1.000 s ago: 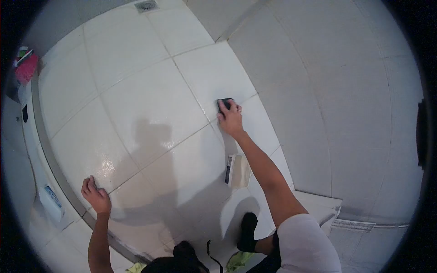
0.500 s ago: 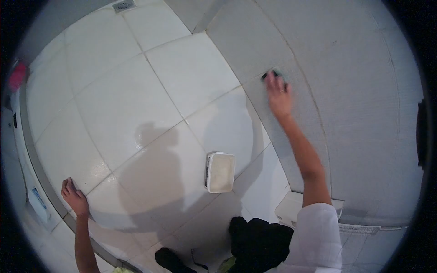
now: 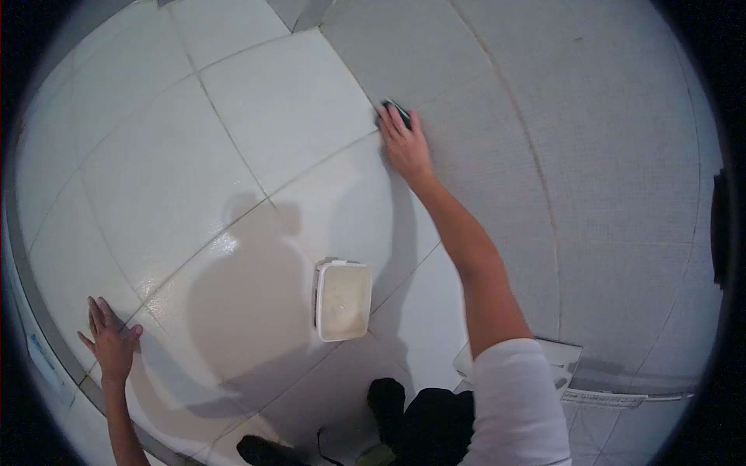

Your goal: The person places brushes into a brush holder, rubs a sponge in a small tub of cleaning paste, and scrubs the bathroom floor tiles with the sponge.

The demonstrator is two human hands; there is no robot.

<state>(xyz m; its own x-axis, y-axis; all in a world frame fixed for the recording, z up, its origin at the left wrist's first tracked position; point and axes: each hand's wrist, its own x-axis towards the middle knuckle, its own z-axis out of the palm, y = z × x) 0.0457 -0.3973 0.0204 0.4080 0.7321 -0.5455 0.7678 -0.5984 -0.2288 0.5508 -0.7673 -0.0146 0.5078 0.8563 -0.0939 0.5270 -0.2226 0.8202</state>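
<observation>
My right hand (image 3: pixel 406 146) is closed on a small dark scrubber (image 3: pixel 399 113), pressed to the grey wall (image 3: pixel 466 155) low down, by its seam with the floor. On the white tiled floor (image 3: pixel 140 186), at the far left, my left hand (image 3: pixel 111 346) rests with its fingers spread and nothing in it. Between my arms stands a white plastic tub (image 3: pixel 344 301) on the floor, with pale, cloudy contents.
A raised grey edge (image 3: pixel 50 330) borders the floor on the left, with a blue and white packet (image 3: pixel 43 353) beyond it. My dark-covered feet (image 3: pixel 386 400) are at the bottom. A white ledge (image 3: pixel 556 361) juts out at the lower right.
My right hand first went from the floor up onto the wall, then down and left to the seam with the scrubber. My left hand's fingers have spread. The view has shifted, moving the tub left.
</observation>
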